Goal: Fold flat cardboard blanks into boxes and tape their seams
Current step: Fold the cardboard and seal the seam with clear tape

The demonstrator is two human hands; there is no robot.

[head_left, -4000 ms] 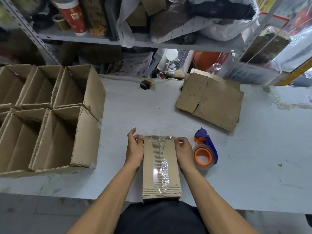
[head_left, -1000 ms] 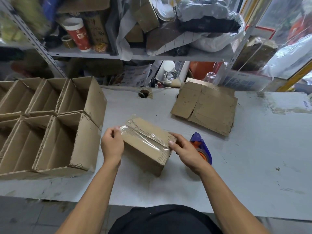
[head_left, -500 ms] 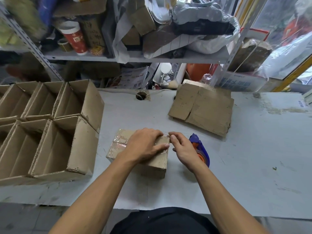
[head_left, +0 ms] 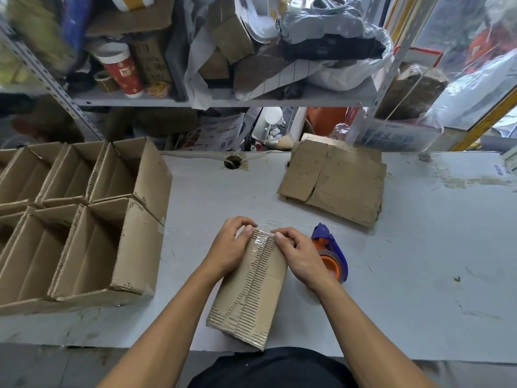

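Note:
A small folded cardboard box (head_left: 251,292) lies lengthwise on the grey table (head_left: 419,261) in front of me, clear tape running along its centre seam. My left hand (head_left: 228,247) grips the box's far left corner, fingers curled over the far edge. My right hand (head_left: 296,253) grips the far right corner, thumb pressing the tape end at the seam. A blue and orange tape dispenser (head_left: 331,254) lies just right of my right hand, partly hidden by it. A stack of flat cardboard blanks (head_left: 335,182) rests at the table's back.
Several open folded boxes (head_left: 84,219) stand in rows on the left part of the table. A round cable hole (head_left: 232,163) sits at the back edge. Cluttered metal shelving (head_left: 223,100) rises behind the table.
The box was lifted and turned, laid crosswise under my left hand, and now lies lengthwise toward me. Both hands have moved to its far end and press the tape there.

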